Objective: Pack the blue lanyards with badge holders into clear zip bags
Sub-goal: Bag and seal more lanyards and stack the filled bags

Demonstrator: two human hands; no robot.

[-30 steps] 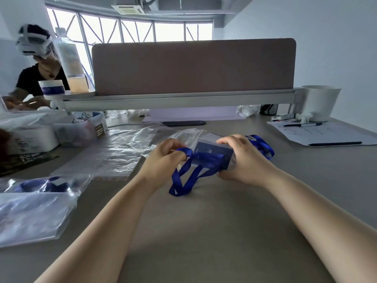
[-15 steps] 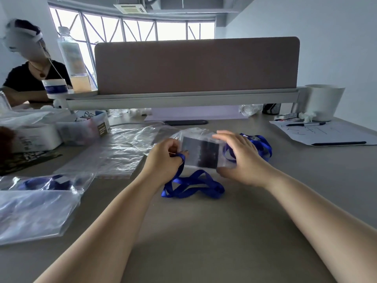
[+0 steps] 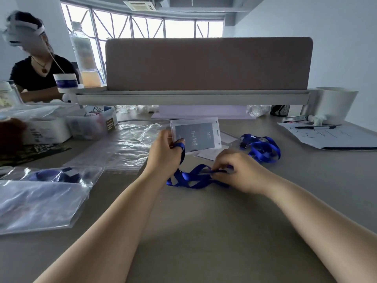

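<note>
Office: desk w/ partition screen, pen on paperwork, big windows.

Badge holder being held upright in left grip mid-table, its lanyard trailing down onto the table and into right grip just beside. Second lanyard lying further right. Zip bags lying left of the grips, packed bag nearer at left edge, boxes sitting behind those, paper lying far right, partition standing behind everything
</note>
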